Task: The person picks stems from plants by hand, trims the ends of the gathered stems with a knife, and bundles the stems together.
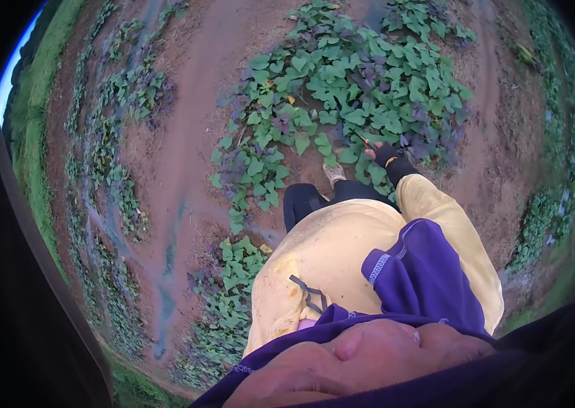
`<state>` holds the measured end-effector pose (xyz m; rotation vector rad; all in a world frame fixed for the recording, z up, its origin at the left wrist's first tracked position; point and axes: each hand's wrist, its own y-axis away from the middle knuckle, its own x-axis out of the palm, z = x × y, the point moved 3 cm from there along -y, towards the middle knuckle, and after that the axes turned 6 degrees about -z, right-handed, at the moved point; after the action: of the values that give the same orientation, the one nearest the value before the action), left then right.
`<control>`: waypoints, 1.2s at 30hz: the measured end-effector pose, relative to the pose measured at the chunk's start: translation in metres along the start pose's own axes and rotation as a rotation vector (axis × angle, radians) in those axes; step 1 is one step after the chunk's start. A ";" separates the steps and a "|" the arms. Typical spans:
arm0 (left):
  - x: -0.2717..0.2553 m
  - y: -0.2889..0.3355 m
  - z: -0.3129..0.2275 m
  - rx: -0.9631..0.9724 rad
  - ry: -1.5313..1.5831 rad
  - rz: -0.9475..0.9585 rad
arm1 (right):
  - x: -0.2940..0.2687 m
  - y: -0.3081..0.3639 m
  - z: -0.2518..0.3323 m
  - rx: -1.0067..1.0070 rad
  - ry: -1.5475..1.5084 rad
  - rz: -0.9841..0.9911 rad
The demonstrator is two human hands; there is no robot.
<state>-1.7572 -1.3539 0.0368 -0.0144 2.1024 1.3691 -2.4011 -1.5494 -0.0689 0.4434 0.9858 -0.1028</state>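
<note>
My right hand (384,155), in a dark fingerless glove with a yellow band at the wrist, reaches into a leafy vine bed. It is closed on a thin tool with an orange handle (367,143). The tool's dark, narrow end points up and left among the leaves; its exact kind is too small to make out. Heart-shaped green leaves (396,75) mixed with purple ones surround the hand. A pale yellow sleeve (447,211) covers the right arm. My left hand does not show; the left sleeve lies close to the body at the lower middle.
A shoe (333,173) stands on reddish soil at the near edge of the vines. Bare soil paths (192,115) run along both sides. More vine rows (117,183) lie to the left and right, with a grass strip (39,149) at far left. Purple cloth (430,272) hangs over my front.
</note>
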 end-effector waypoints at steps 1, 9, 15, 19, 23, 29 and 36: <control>-0.018 -0.015 -0.013 -0.004 -0.017 0.010 | 0.003 -0.015 0.032 -0.056 -0.048 0.051; -0.156 -0.140 -0.136 0.056 -0.115 0.019 | -0.027 -0.021 0.135 0.206 -0.323 -0.089; -0.222 -0.202 -0.302 0.162 0.024 -0.098 | 0.039 0.112 0.046 0.722 -0.186 -0.259; -0.181 -0.206 -0.437 0.279 0.127 -0.081 | 0.083 0.207 -0.023 1.112 -0.449 -0.269; -0.121 -0.220 -0.500 0.396 -0.164 0.022 | 0.112 0.238 -0.027 1.184 -0.245 -0.415; -0.028 -0.273 -0.541 0.501 -0.636 0.317 | 0.074 0.190 -0.080 1.334 -0.632 -0.510; 0.120 -0.126 -0.616 0.667 -0.781 0.390 | -0.003 0.164 -0.252 1.365 -0.292 -0.736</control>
<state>-2.1143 -1.8854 0.0388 1.0660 1.7894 0.6124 -2.5541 -1.2982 -0.1332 1.2287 0.6185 -1.5195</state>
